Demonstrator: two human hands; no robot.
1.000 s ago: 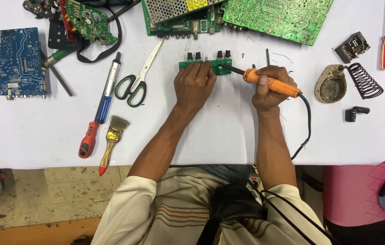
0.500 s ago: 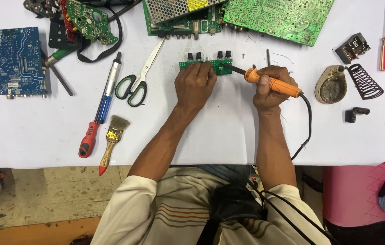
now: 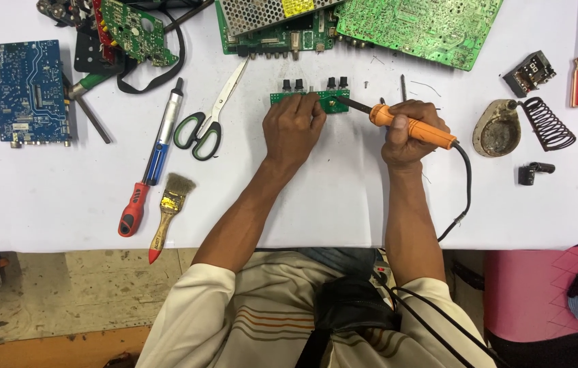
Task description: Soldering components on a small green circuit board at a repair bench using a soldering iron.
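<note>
- The small green circuit board [image 3: 306, 101] lies flat on the white table [image 3: 343, 197], at about 12 o'clock from the person's chest, just below the larger green boards [image 3: 418, 27] at the far edge.
- The left hand [image 3: 294, 129] rests on the board from the 6 o'clock side; its fingers [image 3: 302, 109] are curled and pressed down on the board's middle, pinning it to the table.
- The right hand [image 3: 408, 133] is closed around the orange handle of the soldering iron [image 3: 412, 126], in a pen-like grip. The dark tip points toward 10 o'clock and meets the board's right portion.
- Handling, judged: the board is light, thin and stiff, and likely to slide on the smooth sheet unless held down. Take it by the edges or bare areas; the black knobs [image 3: 316, 84] along its 12 o'clock edge look fragile.
- The iron is light but hot at the metal end; only the orange handle is safe to grasp. Its black cord [image 3: 465, 184] trails toward 5 o'clock and may tug.
- Scissors [image 3: 210, 116] lie at 9 o'clock of the left hand; the iron stand [image 3: 531, 123] sits at 3 o'clock of the right hand.
</note>
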